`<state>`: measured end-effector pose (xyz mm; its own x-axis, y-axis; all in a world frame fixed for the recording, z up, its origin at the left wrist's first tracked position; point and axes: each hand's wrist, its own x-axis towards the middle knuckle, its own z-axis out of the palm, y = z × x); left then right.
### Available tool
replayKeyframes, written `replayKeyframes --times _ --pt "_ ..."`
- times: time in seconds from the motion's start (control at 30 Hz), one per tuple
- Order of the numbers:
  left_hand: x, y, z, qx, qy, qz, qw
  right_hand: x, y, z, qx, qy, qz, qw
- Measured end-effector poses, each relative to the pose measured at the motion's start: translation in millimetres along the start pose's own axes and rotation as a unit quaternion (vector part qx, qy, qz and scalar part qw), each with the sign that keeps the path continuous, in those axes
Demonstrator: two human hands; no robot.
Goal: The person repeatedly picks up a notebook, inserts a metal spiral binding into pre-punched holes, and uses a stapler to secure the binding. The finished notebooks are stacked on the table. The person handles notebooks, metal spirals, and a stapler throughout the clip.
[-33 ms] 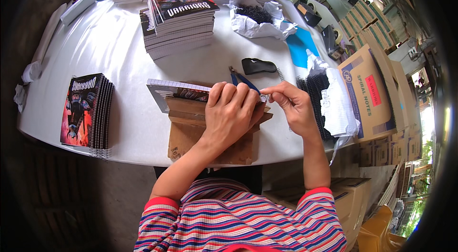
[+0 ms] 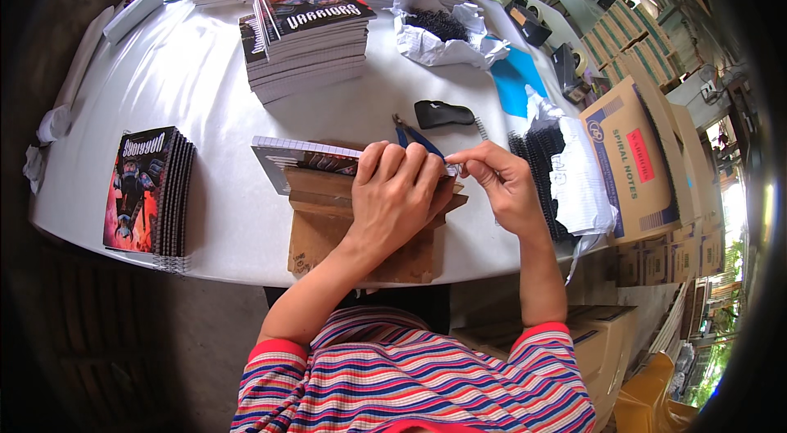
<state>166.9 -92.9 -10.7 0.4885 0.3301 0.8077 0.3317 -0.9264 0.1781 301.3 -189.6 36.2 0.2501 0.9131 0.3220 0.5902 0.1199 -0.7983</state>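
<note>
A notebook [image 2: 266,156] with a dark printed cover and a pale page edge rests on a wooden stand [image 2: 316,246] at the table's front. My left hand [image 2: 392,185] is closed over its right part, fingers curled across the top. Beside it, my right hand [image 2: 502,179] pinches thumb and forefinger together at the notebook's right end; a small shiny bit shows there, too small to name. Just behind my hands lie blue-handled pliers [image 2: 414,134] and a black pouch-like item [image 2: 443,114]. A thin wire coil [image 2: 481,129] lies near my right hand.
Spiral notebooks [image 2: 139,191] stand at the left. A tall notebook pile [image 2: 311,56] sits farther back, with more stacks behind. Black coils fill crumpled white paper [image 2: 447,47] and another wrapper [image 2: 580,179] at right. A cardboard box [image 2: 635,162] borders the table's right side.
</note>
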Motion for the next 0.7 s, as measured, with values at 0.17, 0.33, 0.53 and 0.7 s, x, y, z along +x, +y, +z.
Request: replayKeyframes --times 0.17,0.33,0.53,0.7 --pt "2 1 0 -0.006 0.012 -0.002 1.0 0 1 1 0.012 0.037 -0.007 0.999" --pt "2 0 -3 -0.008 -0.01 0.001 1.0 -3 2 -4 0.092 -0.055 0.082 0.991" --pt "5 -5 -7 0.009 -0.066 0.016 0.998 -3 -2 0 0.132 -0.092 0.032 0.986" --pt "4 -2 -7 -0.001 -0.029 0.012 1.0 6 -9 -3 0.065 0.005 0.049 0.997"
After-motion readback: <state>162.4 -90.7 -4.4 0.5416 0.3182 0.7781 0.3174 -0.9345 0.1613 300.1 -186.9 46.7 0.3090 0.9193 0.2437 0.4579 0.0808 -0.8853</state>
